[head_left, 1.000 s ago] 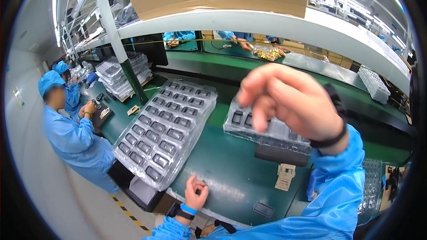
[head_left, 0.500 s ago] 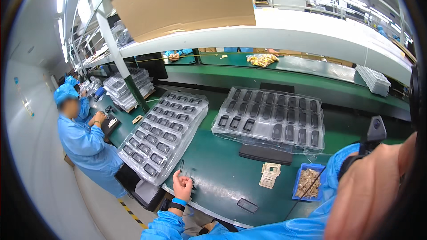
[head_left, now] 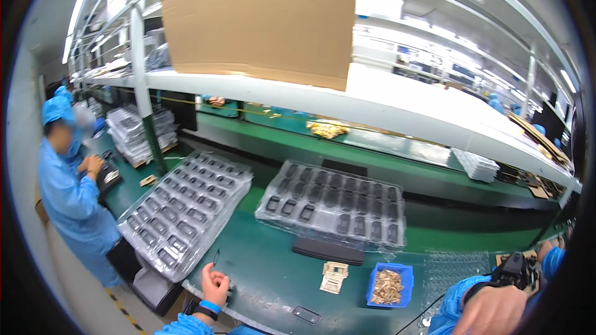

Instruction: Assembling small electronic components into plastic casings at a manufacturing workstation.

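My left hand (head_left: 215,285) is over the bench's near edge, its fingers curled and pinched on a thin black frame (head_left: 216,256) that stands up from the fingertips. A small dark bit by the fingers is too hidden to name. At the lower right my right hand (head_left: 493,311) shows its back, with its fingers out of sight; a black device (head_left: 515,267) sits by its wrist. Between the hands a flat dark rectangular frame (head_left: 307,315) lies on the green bench, with a beige slotted plate (head_left: 334,277) behind it. Nearest my right hand is a blue bin (head_left: 407,285) of small tan pieces.
Clear trays of black frames (head_left: 186,211) and black parts (head_left: 332,201) lie at left and centre. A black bar (head_left: 328,252) lies before the centre tray. Bubble wrap (head_left: 456,273) is right of the bin. A co-worker (head_left: 71,180) stands left; another person's sleeve (head_left: 552,262) shows right.
The view has swung right, so the bench things sit further left. My right hand has moved away from the camera, lower over the bench. My left hand keeps the thin frame.
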Demonstrator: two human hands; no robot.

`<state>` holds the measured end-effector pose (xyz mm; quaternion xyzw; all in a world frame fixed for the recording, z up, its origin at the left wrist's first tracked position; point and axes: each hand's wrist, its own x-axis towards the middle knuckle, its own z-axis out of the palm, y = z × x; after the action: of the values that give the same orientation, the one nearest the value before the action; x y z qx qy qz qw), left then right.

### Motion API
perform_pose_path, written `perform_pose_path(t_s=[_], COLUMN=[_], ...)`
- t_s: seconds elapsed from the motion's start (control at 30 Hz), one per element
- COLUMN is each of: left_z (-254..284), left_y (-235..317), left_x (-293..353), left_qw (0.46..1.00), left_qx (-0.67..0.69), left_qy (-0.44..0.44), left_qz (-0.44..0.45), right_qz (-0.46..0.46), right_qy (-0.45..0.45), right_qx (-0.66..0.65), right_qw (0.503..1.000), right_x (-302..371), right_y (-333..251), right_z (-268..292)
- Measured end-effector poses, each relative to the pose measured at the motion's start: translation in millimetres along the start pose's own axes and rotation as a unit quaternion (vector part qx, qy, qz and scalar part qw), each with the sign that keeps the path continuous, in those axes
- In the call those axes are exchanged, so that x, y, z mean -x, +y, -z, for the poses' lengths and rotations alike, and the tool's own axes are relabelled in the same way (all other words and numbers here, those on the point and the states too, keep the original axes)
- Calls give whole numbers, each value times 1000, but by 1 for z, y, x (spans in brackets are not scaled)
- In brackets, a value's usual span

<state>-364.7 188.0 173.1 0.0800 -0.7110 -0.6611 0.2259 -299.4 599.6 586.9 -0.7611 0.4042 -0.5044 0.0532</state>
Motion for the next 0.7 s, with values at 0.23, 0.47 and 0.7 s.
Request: perform_pose_path(t_s=[0.23,0.47,0.7], left_z=[12,-3,2], left_y=[-8,-2,0], left_x=[9,-6,-4], left_qw=[999,996,995], left_qx=[40,72,75], left_qy=[18,-35,-62], left_qz=[11,27,-4], right_qz=[-170,135,98], right_qy=[77,76,168], right_qx=[436,556,535], right_qw=[880,817,822], right_x=[-13,-15,-44], right_y=[51,96,136], right_z=[-37,-66,-124])
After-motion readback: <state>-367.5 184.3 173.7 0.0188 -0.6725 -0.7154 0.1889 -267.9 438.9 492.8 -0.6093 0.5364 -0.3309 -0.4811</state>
